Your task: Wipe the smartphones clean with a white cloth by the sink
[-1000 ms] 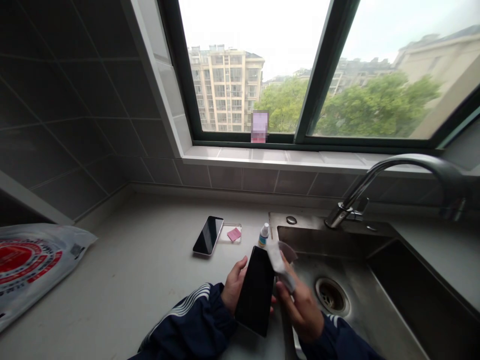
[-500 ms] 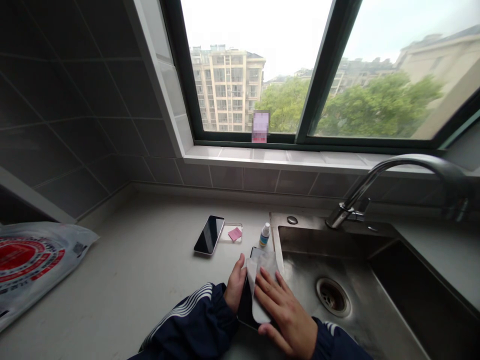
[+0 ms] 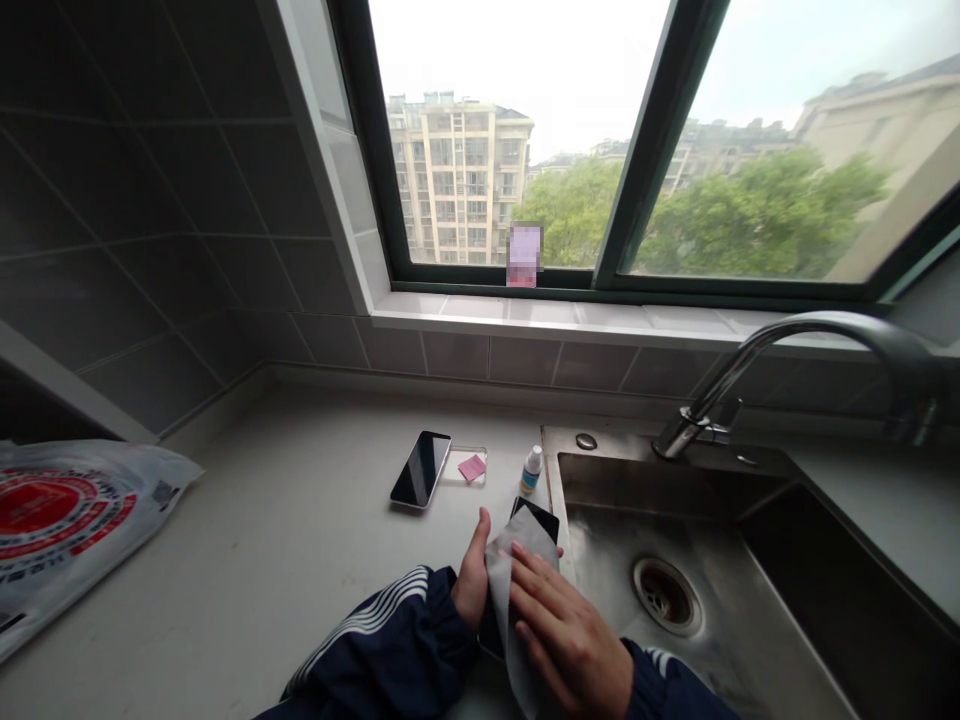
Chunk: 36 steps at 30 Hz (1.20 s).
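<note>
My left hand [image 3: 472, 577] is closed around the side of a dark phone [image 3: 543, 520], its thumb along the left edge and a fingertip showing at the right. A thin grey cloth [image 3: 504, 565] lies over most of the phone's screen. My right hand [image 3: 571, 625] presses the cloth down with its fingers close together; its thumb is hidden. Just beyond the held phone stands a small white spray bottle [image 3: 531, 470]. Farther left, a second phone [image 3: 421, 470] lies partly over a clear phone case [image 3: 480, 452] with a pink slip [image 3: 472, 468] on it.
To the right is a steel sink [image 3: 553, 440] with a drain [image 3: 664, 592] and a curved faucet [image 3: 739, 365]. A plastic bag with red print [image 3: 90, 520] lies at the left on the white counter [image 3: 300, 530]. A window [image 3: 510, 150] rises behind.
The cloth and my right hand have shifted toward me over the phone, baring more of its top end. My left hand keeps its hold on the phone.
</note>
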Available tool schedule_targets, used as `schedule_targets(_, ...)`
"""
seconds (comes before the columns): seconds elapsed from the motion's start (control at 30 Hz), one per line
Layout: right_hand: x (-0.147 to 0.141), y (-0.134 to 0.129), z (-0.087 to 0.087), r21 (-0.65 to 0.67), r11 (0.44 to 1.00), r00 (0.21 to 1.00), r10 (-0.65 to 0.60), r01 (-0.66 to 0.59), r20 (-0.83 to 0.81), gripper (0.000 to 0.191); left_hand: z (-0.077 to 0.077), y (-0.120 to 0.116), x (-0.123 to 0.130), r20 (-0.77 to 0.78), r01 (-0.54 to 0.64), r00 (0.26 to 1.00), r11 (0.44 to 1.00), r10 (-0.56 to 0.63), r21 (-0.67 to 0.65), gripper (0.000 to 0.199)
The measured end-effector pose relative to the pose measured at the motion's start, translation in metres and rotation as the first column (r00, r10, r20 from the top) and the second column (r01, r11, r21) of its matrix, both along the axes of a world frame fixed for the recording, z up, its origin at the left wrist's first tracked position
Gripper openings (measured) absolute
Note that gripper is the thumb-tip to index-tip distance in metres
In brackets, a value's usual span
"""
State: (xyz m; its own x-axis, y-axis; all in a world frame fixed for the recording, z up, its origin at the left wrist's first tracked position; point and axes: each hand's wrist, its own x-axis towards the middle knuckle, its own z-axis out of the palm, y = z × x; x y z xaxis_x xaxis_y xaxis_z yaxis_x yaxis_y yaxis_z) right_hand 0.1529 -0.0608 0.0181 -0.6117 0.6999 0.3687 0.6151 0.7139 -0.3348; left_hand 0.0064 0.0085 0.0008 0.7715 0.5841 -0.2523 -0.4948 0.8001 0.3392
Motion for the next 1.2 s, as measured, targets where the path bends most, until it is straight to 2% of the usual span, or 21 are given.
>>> schedule_targets(0.27,-0.011,0.009,-0.011,0.025,0.996,0.996,-0.081,0.080,0.038,0.053,-0.011,0.001,-0.001,0.017,-0.049,0.999,0.997,0.050,-0.055,0.083)
schedule_targets(0.47,-0.008,0.014,0.001,-0.097,0.994,0.990,-0.040,0.053,0.138,0.052,-0.007,0.008,-0.001,-0.020,-0.205,0.979,0.975,0.204,-0.084,0.076)
schedule_targets(0.67,0.005,0.012,0.016,-0.128,0.985,0.991,0.121,-0.113,0.059,0.044,-0.009,0.016,-0.011,0.102,0.038,0.994,0.999,-0.035,-0.031,0.095)
schedule_targets(0.8,0.010,0.014,0.022,-0.151,0.976,0.984,0.166,-0.155,0.064,0.045,-0.015,0.019,-0.012,0.167,0.104,0.981,0.995,-0.102,-0.001,0.097)
schedule_targets(1.0,0.000,0.019,0.033,-0.163,0.981,0.987,0.126,-0.110,0.096,0.043,-0.012,0.015,-0.008,0.170,0.088,0.982,0.996,-0.088,0.009,0.091)
schedule_targets(1.2,-0.003,0.025,0.024,-0.158,0.985,0.983,0.095,-0.069,0.158,0.060,-0.004,0.011,-0.006,0.116,-0.060,0.991,0.998,0.063,-0.023,0.081)
